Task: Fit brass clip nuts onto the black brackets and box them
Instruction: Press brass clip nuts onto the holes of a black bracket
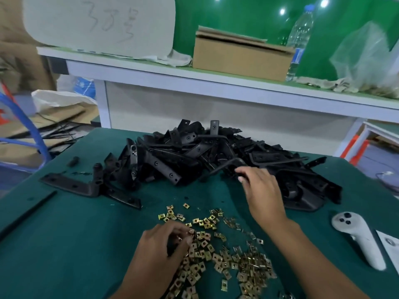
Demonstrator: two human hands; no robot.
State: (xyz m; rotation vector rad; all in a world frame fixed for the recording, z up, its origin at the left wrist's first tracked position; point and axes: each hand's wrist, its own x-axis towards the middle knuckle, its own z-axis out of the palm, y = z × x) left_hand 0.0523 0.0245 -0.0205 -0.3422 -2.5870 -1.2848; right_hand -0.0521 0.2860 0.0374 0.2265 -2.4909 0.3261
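We see the green surface (64, 244) cut off at the near and left edges. Across its far half lies a heap of black brackets (194, 154), too tangled for us to count; one bracket (71, 184) lies apart toward the left edge. The brass clip nuts (226, 251) scatter along the near edge, also beyond counting, some hidden under our two hands. Our right hand (263, 193) curls its fingers round a bracket at the heap's near side, blurred. Our left hand (159, 249) pinches at the nuts; how many it holds we cannot tell. One white controller (358, 238) rests near the right edge
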